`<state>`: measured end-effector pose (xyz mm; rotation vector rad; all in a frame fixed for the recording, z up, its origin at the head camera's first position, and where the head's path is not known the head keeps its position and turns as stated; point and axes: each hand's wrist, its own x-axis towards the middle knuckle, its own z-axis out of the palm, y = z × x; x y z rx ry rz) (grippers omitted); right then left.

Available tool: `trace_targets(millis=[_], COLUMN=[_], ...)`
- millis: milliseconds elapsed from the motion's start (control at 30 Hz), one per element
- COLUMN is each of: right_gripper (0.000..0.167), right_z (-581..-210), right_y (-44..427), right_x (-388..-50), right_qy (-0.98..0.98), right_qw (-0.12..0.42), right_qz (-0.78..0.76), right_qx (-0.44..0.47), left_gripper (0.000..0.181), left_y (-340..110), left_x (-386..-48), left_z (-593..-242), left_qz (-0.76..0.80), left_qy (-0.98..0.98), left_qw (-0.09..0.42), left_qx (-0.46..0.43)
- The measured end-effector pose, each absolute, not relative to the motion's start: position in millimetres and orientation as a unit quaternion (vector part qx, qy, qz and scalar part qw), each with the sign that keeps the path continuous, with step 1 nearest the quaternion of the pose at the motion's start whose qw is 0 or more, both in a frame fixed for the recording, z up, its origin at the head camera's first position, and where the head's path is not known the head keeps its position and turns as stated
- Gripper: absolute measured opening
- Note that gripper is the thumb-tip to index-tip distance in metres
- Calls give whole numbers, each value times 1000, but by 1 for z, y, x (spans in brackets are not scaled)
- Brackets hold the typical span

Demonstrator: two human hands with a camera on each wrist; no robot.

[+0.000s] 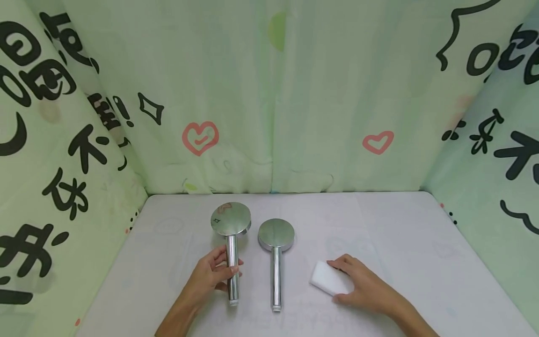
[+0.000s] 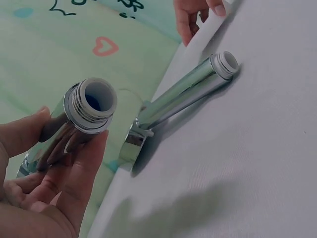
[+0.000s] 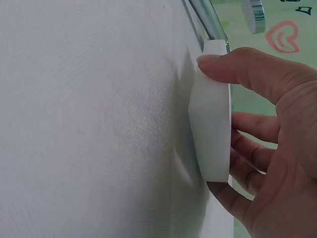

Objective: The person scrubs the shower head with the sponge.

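Left hand (image 1: 216,270) curls round 1 lifted shower head (image 1: 232,244), 10 o'clock from the untouched 2nd shower head (image 1: 276,260). Right hand (image 1: 367,286) pinches a white sponge (image 1: 330,277) at 4 o'clock, apparently not yet used

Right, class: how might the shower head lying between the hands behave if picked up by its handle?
The shower head would likely be stiff: its handle is a straight, metallic-looking tube. The shiny, smooth finish suggests it may be slippery. With a wide disc on a slim handle, it could tip head-down.
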<state>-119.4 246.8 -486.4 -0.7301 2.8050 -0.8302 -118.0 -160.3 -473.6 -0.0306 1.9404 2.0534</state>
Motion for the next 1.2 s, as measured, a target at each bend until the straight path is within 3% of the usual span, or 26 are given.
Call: trace_targets(millis=[567,967,1200], right_gripper=[61,68,62], right_z=[-481,-442,-411], right_y=[247,234,224], right_x=[-122,-133,-137], right_qy=[928,893,875], right_qw=[3,-47,-66], right_qz=[-290,-370,-408], right_qx=[-235,-252,-251], left_gripper=[59,66,71], left_y=[-148,-137,-130], left_x=[-108,-106,-106], left_z=[-436,-421,-422], left_qz=[741,770,776], left_qy=[660,620,611], left_qw=[124,138,134], left_qx=[5,58,82])
